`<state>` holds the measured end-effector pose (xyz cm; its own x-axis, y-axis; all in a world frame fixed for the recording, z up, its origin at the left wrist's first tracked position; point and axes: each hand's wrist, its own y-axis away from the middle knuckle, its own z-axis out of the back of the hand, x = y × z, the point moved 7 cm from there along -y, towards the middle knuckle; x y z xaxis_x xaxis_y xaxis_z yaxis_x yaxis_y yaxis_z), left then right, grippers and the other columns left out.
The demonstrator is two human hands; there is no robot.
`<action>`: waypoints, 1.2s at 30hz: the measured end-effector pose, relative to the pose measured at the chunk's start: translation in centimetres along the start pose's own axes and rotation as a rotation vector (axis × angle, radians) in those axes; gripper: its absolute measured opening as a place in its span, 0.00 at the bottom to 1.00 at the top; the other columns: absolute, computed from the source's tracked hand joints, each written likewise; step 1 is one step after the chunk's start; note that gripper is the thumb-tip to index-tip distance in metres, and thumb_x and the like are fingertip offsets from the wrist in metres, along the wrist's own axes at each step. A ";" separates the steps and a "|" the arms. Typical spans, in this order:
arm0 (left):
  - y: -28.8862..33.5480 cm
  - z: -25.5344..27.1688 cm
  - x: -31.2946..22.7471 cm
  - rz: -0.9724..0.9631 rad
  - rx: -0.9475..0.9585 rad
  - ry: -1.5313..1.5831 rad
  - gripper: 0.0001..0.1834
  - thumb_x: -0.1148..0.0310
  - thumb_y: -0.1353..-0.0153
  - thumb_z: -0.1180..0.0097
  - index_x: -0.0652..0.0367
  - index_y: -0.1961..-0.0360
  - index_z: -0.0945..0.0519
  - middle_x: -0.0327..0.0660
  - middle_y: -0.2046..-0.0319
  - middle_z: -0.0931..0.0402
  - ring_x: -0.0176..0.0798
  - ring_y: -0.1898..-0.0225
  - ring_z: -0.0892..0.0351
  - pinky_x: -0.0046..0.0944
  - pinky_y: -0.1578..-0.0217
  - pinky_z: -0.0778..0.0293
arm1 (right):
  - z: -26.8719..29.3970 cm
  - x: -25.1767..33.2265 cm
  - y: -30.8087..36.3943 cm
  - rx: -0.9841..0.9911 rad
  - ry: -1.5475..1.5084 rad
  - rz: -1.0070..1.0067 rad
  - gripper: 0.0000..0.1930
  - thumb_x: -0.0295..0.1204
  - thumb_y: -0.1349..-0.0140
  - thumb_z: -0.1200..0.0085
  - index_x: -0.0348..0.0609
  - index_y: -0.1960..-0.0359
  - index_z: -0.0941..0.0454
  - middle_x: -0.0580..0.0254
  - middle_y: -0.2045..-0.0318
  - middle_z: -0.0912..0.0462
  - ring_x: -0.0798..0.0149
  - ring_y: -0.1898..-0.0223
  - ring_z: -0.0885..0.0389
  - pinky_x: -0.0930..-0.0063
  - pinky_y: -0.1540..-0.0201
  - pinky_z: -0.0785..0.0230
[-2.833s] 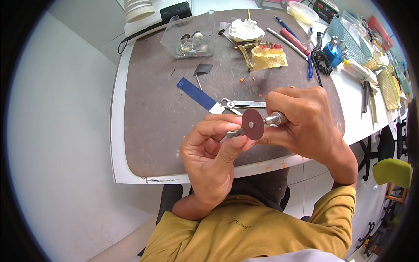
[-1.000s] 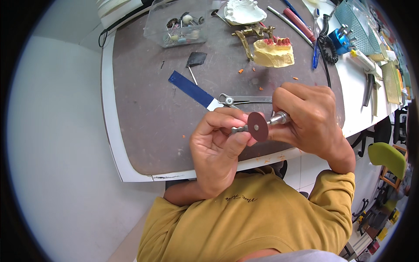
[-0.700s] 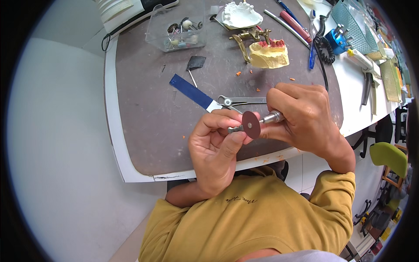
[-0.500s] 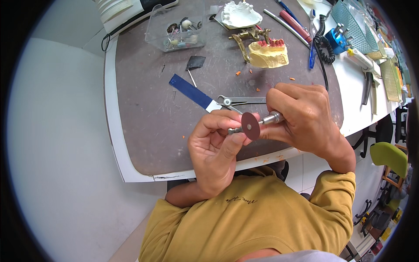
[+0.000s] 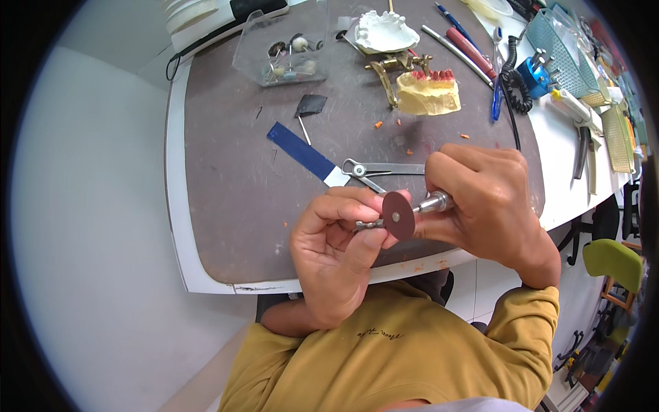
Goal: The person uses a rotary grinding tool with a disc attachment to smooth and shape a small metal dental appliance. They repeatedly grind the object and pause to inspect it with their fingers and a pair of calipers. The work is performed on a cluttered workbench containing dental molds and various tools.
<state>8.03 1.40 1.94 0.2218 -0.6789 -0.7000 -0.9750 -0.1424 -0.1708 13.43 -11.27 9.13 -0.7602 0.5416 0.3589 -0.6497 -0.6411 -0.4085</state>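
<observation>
My left hand [image 5: 336, 250] pinches a small grey metal dental piece [image 5: 368, 225] between thumb and fingertips. My right hand [image 5: 484, 206] grips a silver rotary handpiece [image 5: 435, 202], its tip directed left. On that tip sits a thin brown-red cutting disc [image 5: 398, 215], close against the metal piece; whether the two touch I cannot tell. Part of the metal piece is hidden behind the disc and my fingers. Just beyond my hands lies a metal caliper gauge [image 5: 391, 168], beside a blue strip [image 5: 300, 150] with a white end.
Farther back stand a yellow plaster dental model [image 5: 429, 96] with red teeth on a brass articulator [image 5: 386, 82], and a white plaster model [image 5: 386, 33]. A clear box [image 5: 285, 62] holds several burs and polishing wheels. Pens and a coiled black cord [image 5: 513, 86] lie at right.
The view has shifted slightly, so the table's things sit a little lower and further right. Both hands keep their holds, with the disc still beside the metal piece.
</observation>
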 end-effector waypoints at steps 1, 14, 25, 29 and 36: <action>0.1 0.0 0.0 -0.001 -0.001 0.013 0.09 0.83 0.41 0.45 0.65 0.60 0.27 0.46 0.56 0.28 0.41 0.51 0.22 0.32 0.55 0.20 | 0.1 0.2 0.0 -0.008 -0.007 -0.003 0.27 0.49 0.62 0.31 0.42 0.84 0.34 0.63 0.87 0.35 0.61 0.87 0.33 0.69 0.84 0.44; 0.1 -0.2 0.0 0.008 -0.013 0.044 0.08 0.81 0.40 0.44 0.65 0.59 0.26 0.45 0.56 0.27 0.45 0.48 0.23 0.33 0.54 0.20 | -0.4 0.0 0.2 -0.017 -0.014 -0.001 0.26 0.46 0.62 0.29 0.41 0.83 0.33 0.63 0.87 0.33 0.61 0.86 0.32 0.69 0.82 0.42; 0.0 -0.3 -0.1 -0.018 0.006 0.023 0.08 0.82 0.40 0.45 0.65 0.59 0.26 0.45 0.56 0.27 0.45 0.49 0.23 0.35 0.53 0.20 | -0.2 0.1 0.1 -0.034 0.027 0.036 0.25 0.49 0.56 0.33 0.44 0.84 0.34 0.65 0.88 0.32 0.61 0.86 0.29 0.69 0.84 0.40; 0.0 -0.3 -0.2 -0.016 0.005 -0.005 0.09 0.82 0.40 0.45 0.65 0.59 0.26 0.45 0.55 0.27 0.46 0.48 0.23 0.36 0.52 0.20 | -0.2 0.2 0.1 -0.042 0.038 0.045 0.25 0.51 0.53 0.36 0.45 0.85 0.34 0.66 0.88 0.31 0.61 0.87 0.27 0.69 0.85 0.39; 0.0 -0.3 -0.1 -0.019 0.014 0.018 0.09 0.83 0.40 0.46 0.65 0.59 0.27 0.46 0.55 0.28 0.47 0.47 0.24 0.36 0.52 0.20 | -0.1 0.3 0.0 -0.055 0.039 0.055 0.26 0.52 0.53 0.36 0.44 0.86 0.34 0.64 0.88 0.31 0.60 0.88 0.28 0.68 0.85 0.40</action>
<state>8.02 1.26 2.18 0.2401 -0.6888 -0.6840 -0.9701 -0.1453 -0.1942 13.24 -11.02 9.12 -0.7940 0.5278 0.3016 -0.6053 -0.6402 -0.4730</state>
